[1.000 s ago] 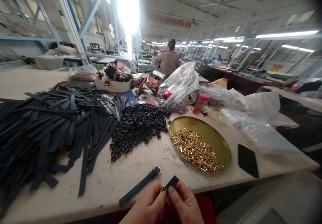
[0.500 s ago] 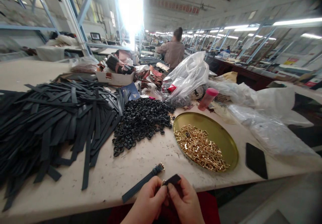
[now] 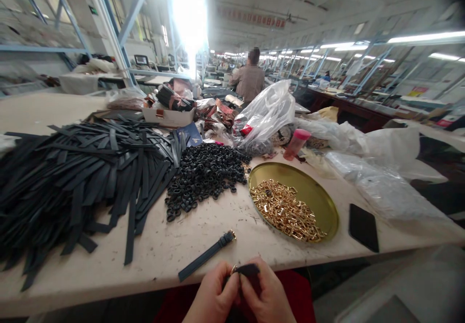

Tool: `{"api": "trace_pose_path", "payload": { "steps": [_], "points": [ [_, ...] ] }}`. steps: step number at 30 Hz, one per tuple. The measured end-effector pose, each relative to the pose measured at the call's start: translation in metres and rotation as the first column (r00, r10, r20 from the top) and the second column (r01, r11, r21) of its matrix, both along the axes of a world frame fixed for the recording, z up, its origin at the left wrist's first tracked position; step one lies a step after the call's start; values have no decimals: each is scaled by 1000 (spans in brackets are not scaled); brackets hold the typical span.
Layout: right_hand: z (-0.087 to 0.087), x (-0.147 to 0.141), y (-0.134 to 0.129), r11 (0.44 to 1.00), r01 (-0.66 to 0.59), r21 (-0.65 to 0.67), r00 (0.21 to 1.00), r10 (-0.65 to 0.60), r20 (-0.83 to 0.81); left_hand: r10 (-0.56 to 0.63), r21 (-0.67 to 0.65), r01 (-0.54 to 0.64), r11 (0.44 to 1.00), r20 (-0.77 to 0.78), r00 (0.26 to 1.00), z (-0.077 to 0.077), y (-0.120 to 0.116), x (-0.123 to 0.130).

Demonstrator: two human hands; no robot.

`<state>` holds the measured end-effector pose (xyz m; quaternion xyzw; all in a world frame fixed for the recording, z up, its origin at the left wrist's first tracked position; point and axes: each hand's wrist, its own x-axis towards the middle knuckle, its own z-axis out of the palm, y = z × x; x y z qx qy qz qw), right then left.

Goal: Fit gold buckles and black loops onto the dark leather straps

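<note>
At the table's front edge, a short dark strap with a small gold buckle is pinched between my two hands. My left hand is closed by the buckle end, thumb bent over it. Fingers of my right hand grip the strap's other part; its lower portion is hidden. Just beyond my left hand lies another dark strap fitted with a gold buckle. Farther off, a heap of small black loops sits left of a round gold tray, which bears many gold buckles.
A big pile of loose dark straps covers the table's left. Right of the tray lies a black phone-like slab. Behind stand a pink-capped container and clear plastic bags. A person sits farther back, facing away.
Both hands have dipped slightly with the strap, which now lies flatter between them. The whole view has shifted a little; the things on the table stay in place.
</note>
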<state>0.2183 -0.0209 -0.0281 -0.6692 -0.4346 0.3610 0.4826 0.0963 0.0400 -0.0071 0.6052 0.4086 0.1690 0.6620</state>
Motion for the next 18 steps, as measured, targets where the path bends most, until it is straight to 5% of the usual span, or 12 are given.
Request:
{"api": "trace_pose_path", "payload": {
  "steps": [4,10,14,18],
  "points": [
    [3,2,-6,999,-36,-30,999,36,5,-42,106,47,993,-50,998,4,-8,-4],
    [15,2,2,988,-150,-33,862,114,-494,-141,1,141,990,-45,989,11,5,-8],
    [29,4,18,971,-226,80,939,239,-249,-74,14,74,997,-19,997,4,29,-7],
    [43,23,57,929,-371,-11,927,371,56,-100,13,100,995,2,995,9,55,-10]
  ]
}}
